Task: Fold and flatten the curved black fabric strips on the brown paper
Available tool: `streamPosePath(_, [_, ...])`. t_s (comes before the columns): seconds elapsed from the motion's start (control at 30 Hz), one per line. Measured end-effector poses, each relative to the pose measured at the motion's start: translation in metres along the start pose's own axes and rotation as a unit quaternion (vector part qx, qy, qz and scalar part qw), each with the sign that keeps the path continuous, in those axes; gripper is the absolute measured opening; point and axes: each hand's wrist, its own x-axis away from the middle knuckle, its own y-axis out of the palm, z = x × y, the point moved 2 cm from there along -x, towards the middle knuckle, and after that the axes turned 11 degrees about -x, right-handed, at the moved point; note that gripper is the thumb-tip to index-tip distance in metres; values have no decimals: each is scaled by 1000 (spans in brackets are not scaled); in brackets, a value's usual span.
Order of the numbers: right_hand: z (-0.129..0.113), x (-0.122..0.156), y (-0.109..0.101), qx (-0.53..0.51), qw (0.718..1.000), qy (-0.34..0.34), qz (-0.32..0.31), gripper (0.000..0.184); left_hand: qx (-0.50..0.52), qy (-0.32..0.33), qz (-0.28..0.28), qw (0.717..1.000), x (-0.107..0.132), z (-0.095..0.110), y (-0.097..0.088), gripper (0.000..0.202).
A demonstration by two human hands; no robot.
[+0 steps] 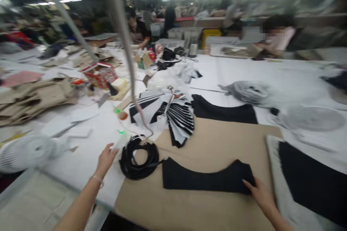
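Note:
At the left of the cardboard, my left hand (107,158) has its fingers closed on the side of a clear plastic bottle (122,141) with a green cap. A coil of black strips (151,162) lies right beside that bottle. My right hand (260,193) pinches the right end of a black curved fabric piece (203,181), thumb on top and the other fingers partly hidden. The piece lies flat on a tan cardboard sheet (222,140). Beyond the sheet's far edge is a similar black piece (225,110).
Stacked black and white pieces (179,122) fan out behind the coil. A second green-capped bottle (121,114) holds orange-brown liquid. White fans lie left (35,149) and right (311,117). More black fabric (314,177) rests at right. Co-workers sit across the table.

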Motion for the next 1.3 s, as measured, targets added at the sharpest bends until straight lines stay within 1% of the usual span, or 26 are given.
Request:
streamPosePath(0.03, [14, 6, -19, 0, 1000, 20, 10, 28, -25, 14, 5, 1000, 6, 2, 5, 46])
streamPosePath(0.07, [24, 10, -32, -4, 999, 37, 14, 25, -48, 25, 16, 998, 11, 3, 11, 53])
streamPosePath(0.1, [32, 11, -40, -11, 999, 50, 17, 22, -68, 37, 29, 997, 17, 5, 17, 59])
streamPosePath(0.13, [38, 11, -44, -20, 998, 60, 20, 19, -89, 56, 65, 992, 25, 8, 25, 61])
streamPosePath(0.17, [42, 10, -44, -29, 997, 67, 21, 17, -125, 103, 136, 977, 36, 13, 33, 60])
streamPosePath(0.2, [44, 8, -43, -40, 996, 72, 22, 16, -143, 156, 173, 962, 50, 20, 45, 58])
streamPosePath(0.23, [46, 6, -41, -50, 996, 75, 21, 17, -146, 219, 182, 947, 66, 29, 61, 54])
streamPosePath(0.27, [47, 4, -39, -60, 995, 79, 20, 18, -134, 279, 173, 935, 84, 38, 79, 48])
streamPosePath(0.3, [49, 3, -37, -68, 994, 81, 19, 19, -112, 340, 140, 923, 103, 49, 99, 42])
streamPosePath(0.33, [51, 3, -36, -76, 993, 84, 18, 20, -89, 389, 93, 912, 123, 59, 121, 37])
streamPosePath(0.4, [56, 4, -36, -86, 992, 90, 16, 21, -69, 450, 28, 890, 164, 79, 162, 33])
streamPosePath(0.43, [59, 5, -37, -90, 992, 93, 14, 21, -79, 474, 2, 877, 182, 88, 180, 36])
streamPosePath(0.47, [62, 6, -38, -94, 991, 95, 13, 22, -97, 481, -5, 872, 198, 94, 195, 40])
streamPosePath(0.5, [65, 7, -39, -98, 990, 98, 10, 22, -117, 476, 4, 872, 210, 99, 208, 41])
streamPosePath(0.57, [72, 9, -41, -105, 989, 102, 4, 23, -162, 464, 31, 871, 226, 104, 226, 42])
streamPosePath(0.63, [77, 10, -43, -113, 988, 105, -3, 24, -199, 464, 44, 862, 233, 104, 237, 41])
streamPosePath(0.7, [81, 11, -43, -119, 987, 105, -6, 26, -220, 472, 36, 853, 234, 103, 241, 41])
streamPosePath(0.77, [85, 12, -42, -124, 987, 104, -6, 28, -222, 471, 28, 853, 233, 104, 241, 43])
streamPosePath(0.83, [88, 12, -40, -131, 986, 105, -5, 30, -216, 460, 26, 861, 234, 106, 239, 43])
streamPosePath(0.9, [92, 13, -38, -144, 984, 107, -9, 31, -211, 454, 29, 865, 238, 110, 236, 43])
streamPosePath(0.93, [95, 13, -36, -152, 983, 107, -11, 31, -210, 459, 29, 863, 241, 112, 235, 44])
streamPosePath(1.0, [99, 14, -34, -166, 980, 107, -17, 31, -215, 488, 10, 846, 248, 117, 236, 48])
streamPosePath(1.1, [104, 14, -32, -180, 977, 109, -23, 32, -250, 539, -44, 803, 258, 120, 244, 58])
streamPosePath(1.13, [105, 14, -31, -182, 977, 109, -23, 32, -261, 548, -54, 793, 259, 120, 248, 59])
streamPosePath(1.2, [105, 14, -32, -189, 976, 109, -23, 32, -272, 558, -51, 783, 260, 119, 254, 59])
streamPosePath(1.3, [102, 15, -33, -205, 973, 104, -23, 30, -264, 565, -37, 781, 258, 119, 257, 52])
